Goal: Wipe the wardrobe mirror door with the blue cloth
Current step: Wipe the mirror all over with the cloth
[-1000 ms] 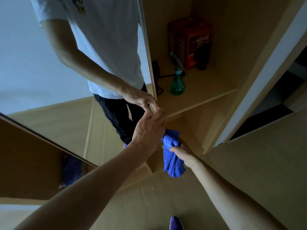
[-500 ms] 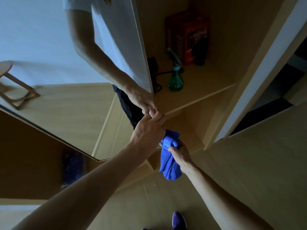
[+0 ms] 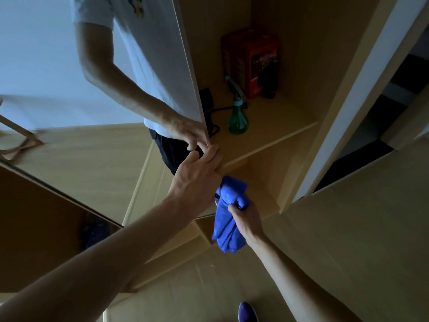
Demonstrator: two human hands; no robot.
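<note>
The wardrobe mirror door (image 3: 69, 140) fills the left half of the view, and it reflects a person in a white shirt. My left hand (image 3: 197, 175) grips the door's right edge, fingers curled round it just below the reflected hand. Right below that, my right hand (image 3: 246, 217) grips the bunched blue cloth (image 3: 228, 219), which hangs down in front of the wardrobe's lower shelf, close to the door's edge. The fingertips of both hands are partly hidden.
Inside the open wardrobe a green spray bottle (image 3: 236, 115) stands on a wooden shelf (image 3: 278, 131), with a red box (image 3: 250, 59) behind it and a black cable (image 3: 213, 112) to the left. A white frame (image 3: 348, 112) rises on the right. A purple shoe (image 3: 247, 311) shows on the floor.
The mirror door has swung, so its edge tilts further left and the reflection has shifted. My left hand stayed on the edge. My right hand with the cloth barely moved.
</note>
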